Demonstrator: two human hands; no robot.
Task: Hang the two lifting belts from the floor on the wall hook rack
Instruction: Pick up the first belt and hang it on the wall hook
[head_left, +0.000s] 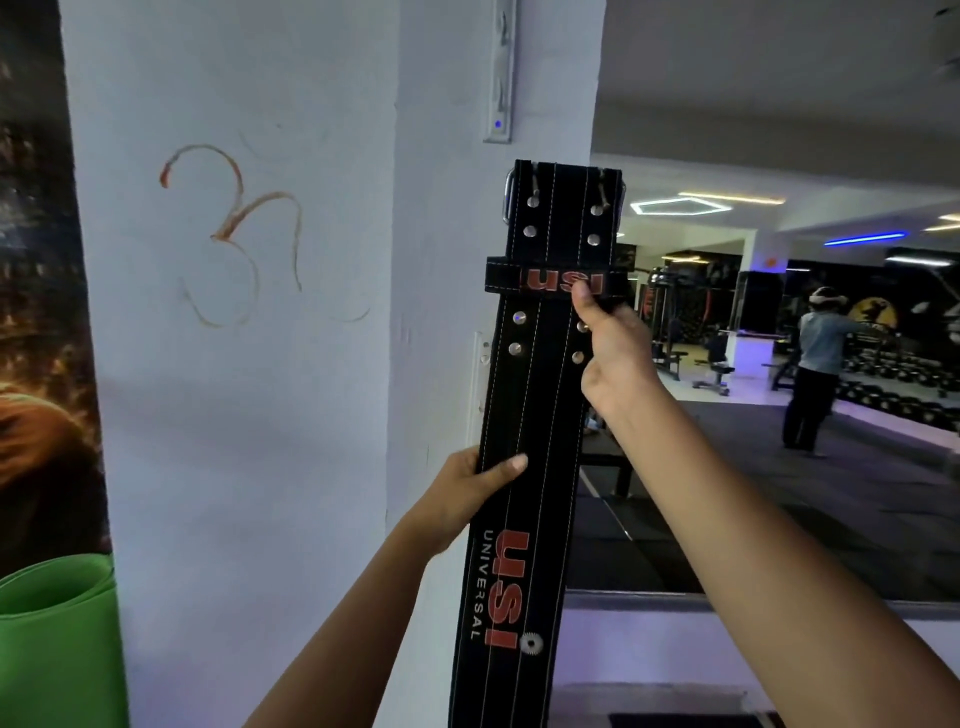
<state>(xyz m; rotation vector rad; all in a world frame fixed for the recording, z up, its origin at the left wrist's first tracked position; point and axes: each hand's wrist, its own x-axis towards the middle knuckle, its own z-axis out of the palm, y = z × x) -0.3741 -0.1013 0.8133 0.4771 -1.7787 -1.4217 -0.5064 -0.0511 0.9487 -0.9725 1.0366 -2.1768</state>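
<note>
I hold one black lifting belt upright in front of a white pillar, its metal buckle at the top and red USI lettering down its face. My left hand grips the belt's left edge at mid-length. My right hand pinches its right edge just below the keeper loop. The wall hook rack, a pale vertical strip with hooks, is fixed to the pillar above the buckle, and the belt's top stays below its lower end. A second belt is not in view.
A green rolled mat stands at the lower left beside a dark poster. A wall mirror to the right reflects gym benches and a standing person. A small white plate sits on the pillar behind the belt.
</note>
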